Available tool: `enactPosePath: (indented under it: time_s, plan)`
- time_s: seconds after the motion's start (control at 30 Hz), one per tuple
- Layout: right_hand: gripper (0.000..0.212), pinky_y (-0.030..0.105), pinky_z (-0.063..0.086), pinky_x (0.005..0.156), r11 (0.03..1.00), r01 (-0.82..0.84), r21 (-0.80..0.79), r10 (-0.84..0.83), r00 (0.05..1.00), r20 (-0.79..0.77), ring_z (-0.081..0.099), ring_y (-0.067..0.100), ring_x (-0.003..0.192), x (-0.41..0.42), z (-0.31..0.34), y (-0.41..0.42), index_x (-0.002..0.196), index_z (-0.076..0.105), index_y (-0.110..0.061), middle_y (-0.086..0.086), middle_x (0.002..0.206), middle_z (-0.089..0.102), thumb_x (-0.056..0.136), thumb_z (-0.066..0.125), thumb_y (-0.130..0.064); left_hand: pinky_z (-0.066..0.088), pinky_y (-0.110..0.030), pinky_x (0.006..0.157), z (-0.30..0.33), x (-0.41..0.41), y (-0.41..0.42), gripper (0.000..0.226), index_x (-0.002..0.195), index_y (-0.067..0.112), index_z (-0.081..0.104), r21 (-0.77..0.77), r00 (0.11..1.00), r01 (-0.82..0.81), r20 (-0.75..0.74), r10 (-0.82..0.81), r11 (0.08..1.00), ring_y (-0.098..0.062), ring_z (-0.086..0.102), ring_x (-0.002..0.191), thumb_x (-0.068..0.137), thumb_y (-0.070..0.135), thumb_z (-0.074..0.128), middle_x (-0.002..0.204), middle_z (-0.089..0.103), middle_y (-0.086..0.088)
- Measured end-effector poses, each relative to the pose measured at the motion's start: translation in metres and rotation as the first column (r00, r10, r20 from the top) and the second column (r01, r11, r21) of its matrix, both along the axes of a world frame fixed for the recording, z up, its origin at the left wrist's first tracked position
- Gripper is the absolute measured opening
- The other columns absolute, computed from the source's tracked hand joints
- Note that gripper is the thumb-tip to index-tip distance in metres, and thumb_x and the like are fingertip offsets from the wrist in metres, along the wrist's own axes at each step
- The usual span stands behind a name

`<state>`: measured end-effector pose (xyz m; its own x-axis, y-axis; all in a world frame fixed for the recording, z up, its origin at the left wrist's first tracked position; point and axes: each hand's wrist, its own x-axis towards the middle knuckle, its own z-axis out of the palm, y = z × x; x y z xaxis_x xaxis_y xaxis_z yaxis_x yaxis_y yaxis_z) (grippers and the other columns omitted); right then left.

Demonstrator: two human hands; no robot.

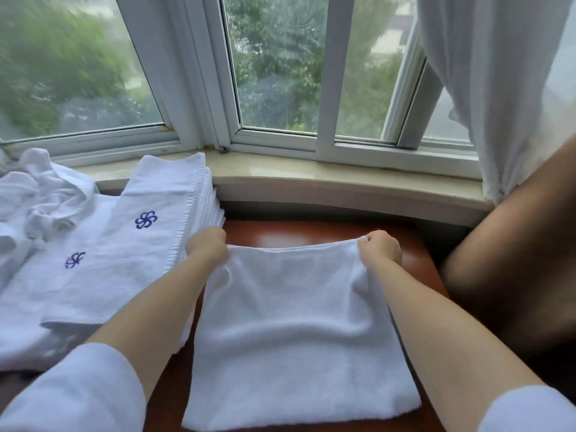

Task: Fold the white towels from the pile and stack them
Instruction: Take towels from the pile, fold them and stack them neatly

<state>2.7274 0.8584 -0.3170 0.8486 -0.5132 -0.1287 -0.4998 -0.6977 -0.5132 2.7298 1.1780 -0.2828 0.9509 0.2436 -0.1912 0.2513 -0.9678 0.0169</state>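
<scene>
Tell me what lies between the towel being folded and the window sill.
In the head view, only bare reddish-brown table lies between the towel and the sill.

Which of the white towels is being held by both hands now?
The plain towel on the wooden table; left hand and right hand pinch its far corners. The others lie untouched.

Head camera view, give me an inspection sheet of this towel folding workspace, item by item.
Surface: red-brown wooden table, glossy, below a window sill.
Job's things: white towel lying flat on the table; folded stack to the left, blue emblem on top; crumpled pile far left.
Clutter: nothing seen.
Hands: left hand and right hand each pinch a far corner of the flat towel.
Cables: nothing seen.
Surroundings: window with trees outside; white curtain at right; dark object at right, blurred.
</scene>
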Motion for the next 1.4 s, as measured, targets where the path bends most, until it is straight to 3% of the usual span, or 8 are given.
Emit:
enactPosePath:
  time_s: [0.13,0.3,0.43,0.8,0.97,1.1,1.23,1.4]
  plan:
    - [0.031,0.034,0.039,0.078,0.993,0.090,-0.079,-0.061,0.946,0.319,0.045,0.031,0.109,-0.022,0.045,-0.006,0.103,0.064,-0.006,0.014,0.106,0.064,0.100,0.039,-0.024,0.042,-0.033,0.067,0.042,-0.014,-0.003,0.025,0.103,0.010,0.068,-0.011,0.898,0.005,0.440,0.000,1.000,-0.031,0.061,0.100,0.091,0.008,0.046,0.107,0.061,-0.007]
    - [0.032,0.038,0.038,0.077,0.993,0.102,-0.056,-0.051,0.815,0.578,0.049,0.036,0.105,-0.036,0.104,-0.012,0.099,0.063,-0.001,0.021,0.107,0.063,0.101,0.041,-0.023,0.044,-0.036,0.072,0.094,-0.033,0.009,0.028,0.103,0.007,0.068,-0.128,0.805,0.073,0.593,0.017,0.989,-0.036,0.061,0.096,0.093,0.005,0.043,0.105,0.059,-0.013]
    - [0.032,0.040,0.036,0.076,0.978,0.141,0.151,-0.207,0.692,0.691,0.052,0.037,0.103,-0.047,0.138,-0.008,0.108,0.058,0.000,0.022,0.117,0.055,0.102,0.038,-0.024,0.048,-0.044,0.070,0.137,-0.049,0.009,0.026,0.102,0.007,0.070,-0.117,0.546,0.207,0.838,-0.015,0.971,-0.042,0.063,0.086,0.091,0.002,0.047,0.106,0.065,-0.015]
    - [0.034,0.040,0.038,0.078,0.949,0.209,0.236,-0.314,0.547,0.776,0.053,0.036,0.109,-0.053,0.189,-0.003,0.113,0.051,0.001,0.018,0.122,0.055,0.104,0.030,-0.025,0.050,-0.049,0.071,0.180,-0.070,0.014,0.025,0.107,0.004,0.069,-0.021,0.336,0.289,0.938,-0.081,0.957,-0.044,0.063,0.084,0.094,0.002,0.048,0.106,0.064,-0.018]
    - [0.029,0.036,0.034,0.070,0.983,0.146,0.116,-0.182,0.625,0.759,0.056,0.037,0.102,-0.046,0.177,-0.006,0.114,0.052,-0.005,0.016,0.117,0.058,0.103,0.032,-0.023,0.047,-0.047,0.077,0.170,-0.051,0.019,0.028,0.115,0.004,0.061,-0.148,0.584,0.180,0.811,0.015,0.972,-0.044,0.060,0.095,0.093,0.001,0.044,0.112,0.060,-0.022]
    - [0.029,0.033,0.043,0.087,0.998,0.017,-0.067,0.007,0.937,0.349,0.058,0.034,0.111,-0.032,0.160,-0.024,0.115,0.061,-0.009,0.017,0.120,0.061,0.099,0.038,-0.019,0.048,-0.040,0.086,0.155,-0.030,0.029,0.045,0.127,0.012,0.055,-0.140,0.898,0.130,0.436,-0.056,0.982,-0.034,0.057,0.112,0.085,-0.003,0.049,0.124,0.059,-0.015]
    - [0.017,0.027,0.046,0.078,0.980,-0.104,-0.170,0.115,0.992,0.056,0.062,0.030,0.101,-0.023,0.133,-0.030,0.091,0.070,-0.016,0.011,0.106,0.068,0.088,0.053,-0.016,0.049,-0.031,0.072,0.122,-0.016,0.022,0.037,0.100,0.006,0.070,-0.057,0.968,0.193,0.175,-0.180,0.980,-0.029,0.064,0.097,0.075,-0.011,0.048,0.096,0.065,-0.010]
    - [0.025,0.028,0.047,0.073,0.949,-0.171,-0.266,0.134,0.979,-0.151,0.062,0.027,0.096,0.000,0.102,-0.032,0.093,0.068,-0.015,0.008,0.103,0.065,0.083,0.052,0.002,0.049,-0.036,0.084,0.083,0.021,0.008,0.035,0.110,0.006,0.065,-0.059,0.974,0.168,0.166,-0.156,0.984,-0.032,0.059,0.104,0.083,-0.006,0.047,0.115,0.062,-0.014]
